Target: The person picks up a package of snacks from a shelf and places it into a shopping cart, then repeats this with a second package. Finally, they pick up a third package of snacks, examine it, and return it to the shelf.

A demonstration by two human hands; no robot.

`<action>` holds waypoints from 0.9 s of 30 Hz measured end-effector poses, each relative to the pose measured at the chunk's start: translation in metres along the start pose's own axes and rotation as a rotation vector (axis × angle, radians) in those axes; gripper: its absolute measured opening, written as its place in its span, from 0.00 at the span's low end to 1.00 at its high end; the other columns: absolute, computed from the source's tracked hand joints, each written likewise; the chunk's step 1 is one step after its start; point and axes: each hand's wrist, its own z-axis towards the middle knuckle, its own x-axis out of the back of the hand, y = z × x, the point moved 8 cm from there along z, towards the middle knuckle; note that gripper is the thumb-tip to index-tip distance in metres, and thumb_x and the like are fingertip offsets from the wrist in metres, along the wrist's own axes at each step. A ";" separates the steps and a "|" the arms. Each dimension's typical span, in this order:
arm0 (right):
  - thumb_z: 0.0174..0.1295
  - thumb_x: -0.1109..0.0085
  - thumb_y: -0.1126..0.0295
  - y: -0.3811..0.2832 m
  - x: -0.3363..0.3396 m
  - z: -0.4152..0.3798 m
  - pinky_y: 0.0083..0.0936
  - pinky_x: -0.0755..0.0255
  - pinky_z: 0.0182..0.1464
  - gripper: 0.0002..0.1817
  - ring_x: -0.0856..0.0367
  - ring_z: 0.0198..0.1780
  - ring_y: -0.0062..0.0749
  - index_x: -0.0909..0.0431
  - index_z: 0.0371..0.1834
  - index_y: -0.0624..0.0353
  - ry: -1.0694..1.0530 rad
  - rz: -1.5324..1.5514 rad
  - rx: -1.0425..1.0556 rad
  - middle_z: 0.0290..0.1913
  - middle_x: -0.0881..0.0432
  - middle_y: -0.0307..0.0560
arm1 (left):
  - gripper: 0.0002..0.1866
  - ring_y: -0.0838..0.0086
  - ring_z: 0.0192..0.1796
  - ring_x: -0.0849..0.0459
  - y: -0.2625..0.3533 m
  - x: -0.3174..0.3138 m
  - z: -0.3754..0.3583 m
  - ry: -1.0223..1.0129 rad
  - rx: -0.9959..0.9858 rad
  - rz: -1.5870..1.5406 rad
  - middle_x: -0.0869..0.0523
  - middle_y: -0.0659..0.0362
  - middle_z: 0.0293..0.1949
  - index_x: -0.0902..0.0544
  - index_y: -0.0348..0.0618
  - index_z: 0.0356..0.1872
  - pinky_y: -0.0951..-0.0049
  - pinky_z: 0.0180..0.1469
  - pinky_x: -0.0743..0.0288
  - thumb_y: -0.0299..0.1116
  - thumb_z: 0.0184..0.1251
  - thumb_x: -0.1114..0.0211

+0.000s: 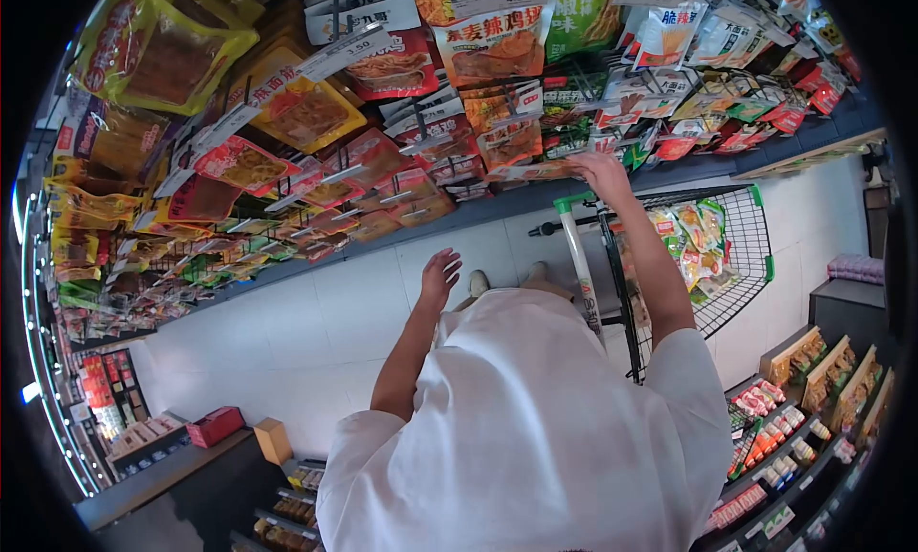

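My right hand [604, 179] reaches to the lower edge of the snack rack. Its fingers are closed on the end of an orange snack packet [532, 171], which is tilted so that mostly its edge shows. Just above it hang more orange packets [507, 136] on hooks. My left hand [440, 273] hangs in the air over the floor, fingers apart and holding nothing. Beside my right forearm stands a black wire shopping cart [748, 232] with green corners. Several colourful snack packets [701, 229] lie in it.
Rows of hanging snack bags [306, 103] with price tags [344, 51] fill the rack ahead. White floor tiles [258, 332] run along it. Behind me are shelves of packaged goods [765, 447], a dark counter [172, 476] and a red box [215, 426].
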 end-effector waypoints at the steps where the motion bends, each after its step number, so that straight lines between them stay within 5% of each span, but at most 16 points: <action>1: 0.60 0.41 0.72 0.016 -0.005 -0.001 0.41 0.24 0.47 0.14 0.17 0.45 0.49 0.16 0.49 0.53 -0.020 0.032 -0.065 0.44 0.14 0.50 | 0.17 0.73 0.57 0.22 0.010 -0.011 -0.002 -0.016 -0.021 0.014 0.19 0.61 0.57 0.25 0.50 0.60 0.68 0.57 0.32 0.40 0.74 0.47; 6: 0.65 0.42 0.60 0.099 -0.043 -0.017 0.45 0.24 0.41 0.14 0.18 0.38 0.54 0.16 0.45 0.55 -0.102 0.050 -0.365 0.37 0.15 0.55 | 0.18 0.73 0.56 0.22 0.042 -0.052 -0.011 -0.043 -0.043 0.066 0.19 0.62 0.56 0.26 0.49 0.60 0.70 0.57 0.31 0.39 0.73 0.46; 11: 0.65 0.42 0.55 0.146 -0.078 -0.029 0.47 0.26 0.45 0.16 0.19 0.44 0.56 0.17 0.49 0.51 -0.183 -0.005 -0.464 0.40 0.16 0.55 | 0.19 0.72 0.58 0.22 0.032 -0.050 -0.017 0.003 -0.002 0.109 0.19 0.61 0.58 0.27 0.49 0.62 0.69 0.58 0.31 0.40 0.73 0.47; 22: 0.65 0.38 0.53 0.168 -0.111 -0.021 0.40 0.27 0.41 0.22 0.18 0.37 0.54 0.18 0.41 0.65 -0.120 0.424 -0.412 0.31 0.17 0.59 | 0.21 0.69 0.59 0.20 -0.110 0.160 -0.056 0.411 0.173 0.177 0.17 0.59 0.57 0.26 0.53 0.63 0.61 0.57 0.31 0.44 0.71 0.45; 27: 0.64 0.37 0.55 0.156 -0.115 -0.008 0.36 0.27 0.41 0.20 0.17 0.36 0.48 0.18 0.42 0.65 -0.253 0.489 -0.404 0.32 0.17 0.57 | 0.19 0.71 0.52 0.19 -0.140 0.184 -0.103 0.477 0.228 0.401 0.16 0.61 0.55 0.21 0.53 0.58 0.64 0.51 0.30 0.43 0.70 0.44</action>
